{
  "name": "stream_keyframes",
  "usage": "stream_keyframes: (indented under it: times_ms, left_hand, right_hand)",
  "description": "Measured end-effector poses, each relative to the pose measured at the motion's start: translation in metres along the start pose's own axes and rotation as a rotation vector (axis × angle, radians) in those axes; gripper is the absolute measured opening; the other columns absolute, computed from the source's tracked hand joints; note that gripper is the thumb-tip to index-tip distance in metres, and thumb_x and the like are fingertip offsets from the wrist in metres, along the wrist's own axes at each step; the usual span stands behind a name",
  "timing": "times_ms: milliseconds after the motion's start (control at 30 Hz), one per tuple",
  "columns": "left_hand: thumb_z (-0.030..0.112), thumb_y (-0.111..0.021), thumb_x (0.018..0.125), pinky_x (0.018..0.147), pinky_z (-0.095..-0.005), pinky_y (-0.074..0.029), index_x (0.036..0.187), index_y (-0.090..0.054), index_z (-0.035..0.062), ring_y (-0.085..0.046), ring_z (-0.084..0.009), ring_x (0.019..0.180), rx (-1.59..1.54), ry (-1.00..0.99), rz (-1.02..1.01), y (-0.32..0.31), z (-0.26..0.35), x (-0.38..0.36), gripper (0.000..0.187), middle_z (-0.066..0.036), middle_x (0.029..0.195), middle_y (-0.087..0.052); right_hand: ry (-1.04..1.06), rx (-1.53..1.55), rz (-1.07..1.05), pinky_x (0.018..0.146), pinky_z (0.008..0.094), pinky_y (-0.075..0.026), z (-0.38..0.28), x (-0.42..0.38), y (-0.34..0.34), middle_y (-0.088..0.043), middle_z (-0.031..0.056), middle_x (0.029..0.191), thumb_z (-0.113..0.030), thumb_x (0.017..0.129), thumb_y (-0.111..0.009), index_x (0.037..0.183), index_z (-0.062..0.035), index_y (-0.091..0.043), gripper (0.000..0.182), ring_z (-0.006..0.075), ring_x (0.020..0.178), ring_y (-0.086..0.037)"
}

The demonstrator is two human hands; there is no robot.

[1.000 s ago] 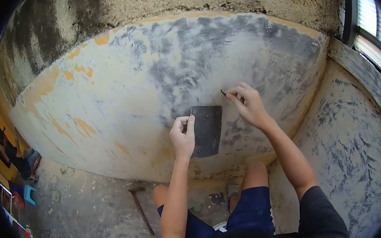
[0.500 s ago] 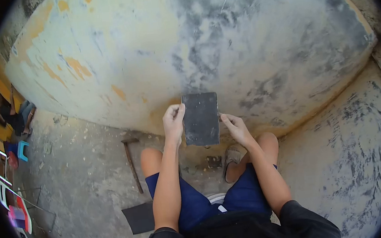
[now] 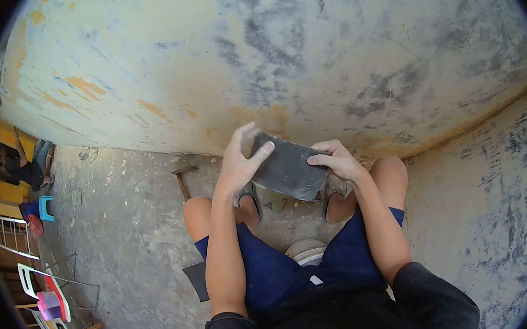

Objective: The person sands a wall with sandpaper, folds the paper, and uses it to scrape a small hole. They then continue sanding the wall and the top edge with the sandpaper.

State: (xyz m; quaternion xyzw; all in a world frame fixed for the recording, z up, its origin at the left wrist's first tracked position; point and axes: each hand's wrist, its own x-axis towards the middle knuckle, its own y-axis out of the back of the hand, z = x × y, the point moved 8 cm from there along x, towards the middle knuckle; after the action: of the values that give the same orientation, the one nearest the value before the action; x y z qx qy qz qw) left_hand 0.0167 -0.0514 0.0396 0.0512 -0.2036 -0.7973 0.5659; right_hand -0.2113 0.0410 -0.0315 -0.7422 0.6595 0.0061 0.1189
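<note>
A dark rectangular sheet, slightly bent and turned at a slant, is held in front of a large patchy wall surface. My left hand grips its left end, thumb on the face and fingers behind. At the other end my right hand pinches the upper right corner, thumb on top. Both slippered feet rest on the floor below the sheet. Another dark sheet lies on the floor beside my left leg, partly hidden.
A hammer lies on the concrete floor near my left knee. Another person is at the far left, near a blue stool. Chairs stand at lower left. A second patchy surface slopes on the right.
The dark sheet has turned from upright to slanted lengthwise and now bends a little. Both hands have shifted their hold on it. The view has moved slightly, and my left foot now shows.
</note>
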Motion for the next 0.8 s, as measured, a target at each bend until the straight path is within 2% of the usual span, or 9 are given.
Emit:
stream_keyframes:
  times_ms: [33, 167, 400, 467, 533, 600, 700, 733, 800]
  left_hand:
    - [0.035, -0.084, 0.092, 0.12, -0.0442, -0.039, 0.151, -0.047, -0.0041, -0.049, -0.0373, 0.144, -0.203, 0.239, -0.26, -0.024, -0.017, -0.006, 0.08, -0.027, 0.155, -0.05]
    - [0.038, -0.081, 0.093, 0.121, -0.0487, -0.037, 0.16, -0.037, -0.003, -0.043, -0.038, 0.149, -0.184, 0.209, -0.389, -0.051, -0.016, -0.013, 0.09, -0.029, 0.157, -0.047]
    - [0.052, -0.087, 0.083, 0.124, -0.0463, -0.033, 0.159, -0.033, -0.0093, -0.042, -0.0397, 0.15, -0.163, 0.225, -0.395, -0.077, -0.003, -0.019, 0.112, -0.033, 0.16, -0.04]
    - [0.056, -0.086, 0.082, 0.122, -0.0454, -0.036, 0.159, -0.034, -0.0094, -0.045, -0.0399, 0.147, -0.036, 0.098, -0.317, -0.082, -0.017, -0.015, 0.114, -0.035, 0.158, -0.041]
    - [0.058, -0.086, 0.081, 0.121, -0.0455, -0.038, 0.159, -0.034, -0.0092, -0.046, -0.0399, 0.146, 0.089, 0.117, -0.316, -0.08, -0.005, -0.017, 0.116, -0.035, 0.155, -0.042]
    - [0.06, -0.086, 0.08, 0.119, -0.0456, -0.039, 0.159, -0.034, -0.009, -0.047, -0.04, 0.144, 0.215, 0.137, -0.312, -0.08, -0.004, -0.017, 0.118, -0.035, 0.153, -0.044]
    - [0.056, -0.091, 0.077, 0.116, -0.0451, -0.043, 0.156, -0.039, -0.0102, -0.054, -0.0369, 0.138, -0.042, 0.171, -0.279, -0.081, -0.003, -0.015, 0.116, -0.031, 0.144, -0.053]
    - [0.05, -0.093, 0.077, 0.113, -0.0434, -0.047, 0.152, -0.043, -0.0101, -0.057, -0.0339, 0.133, -0.186, 0.213, -0.295, -0.085, -0.002, -0.018, 0.107, -0.027, 0.14, -0.056]
    - [0.043, -0.095, 0.078, 0.109, -0.0418, -0.05, 0.148, -0.048, -0.0099, -0.061, -0.0309, 0.128, -0.329, 0.255, -0.315, -0.089, 0.005, -0.02, 0.099, -0.024, 0.136, -0.06]
  right_hand:
    - [-0.012, 0.025, 0.029, 0.081, 0.027, -0.055, 0.0, -0.001, 0.004, -0.075, 0.0054, 0.094, -0.006, 0.092, -0.077, 0.103, 0.0031, -0.077, 0.015, 0.0111, 0.083, -0.068]
    - [-0.015, 0.209, 0.133, 0.084, 0.0294, -0.057, -0.02, -0.011, 0.005, -0.075, 0.0087, 0.101, -0.001, 0.091, -0.074, 0.111, 0.0048, -0.074, 0.021, 0.0145, 0.089, -0.071]
    - [0.049, 0.495, 0.219, 0.087, 0.0316, -0.061, -0.015, -0.015, 0.004, -0.075, 0.0109, 0.112, -0.003, 0.095, -0.076, 0.126, 0.0045, -0.068, 0.034, 0.0162, 0.097, -0.073]
    - [0.049, 0.53, 0.209, 0.088, 0.0314, -0.061, -0.011, -0.015, -0.002, -0.075, 0.0108, 0.114, -0.005, 0.095, -0.076, 0.127, 0.0044, -0.068, 0.034, 0.0162, 0.099, -0.073]
    - [0.048, 0.564, 0.197, 0.09, 0.0313, -0.06, -0.007, -0.014, -0.008, -0.075, 0.0107, 0.115, -0.007, 0.096, -0.076, 0.128, 0.0043, -0.067, 0.035, 0.0161, 0.1, -0.072]
    - [0.09, 0.511, 0.22, 0.092, 0.0295, -0.058, -0.005, -0.013, -0.01, -0.074, 0.0099, 0.116, -0.01, 0.098, -0.076, 0.129, 0.0042, -0.066, 0.036, 0.0145, 0.101, -0.071]
    - [0.168, 0.23, 0.328, 0.097, 0.03, -0.054, -0.003, -0.014, -0.009, -0.072, 0.0096, 0.121, -0.012, 0.101, -0.073, 0.134, 0.0033, -0.062, 0.038, 0.0134, 0.108, -0.068]
    - [0.169, 0.231, 0.33, 0.097, 0.03, -0.054, -0.002, -0.014, -0.011, -0.072, 0.0096, 0.121, -0.012, 0.101, -0.073, 0.134, 0.0033, -0.062, 0.038, 0.0134, 0.108, -0.068]
    - [0.221, -0.057, 0.449, 0.101, 0.0304, -0.051, -0.007, -0.018, -0.008, -0.069, 0.011, 0.126, -0.016, 0.103, -0.071, 0.14, 0.0043, -0.059, 0.044, 0.0141, 0.113, -0.064]
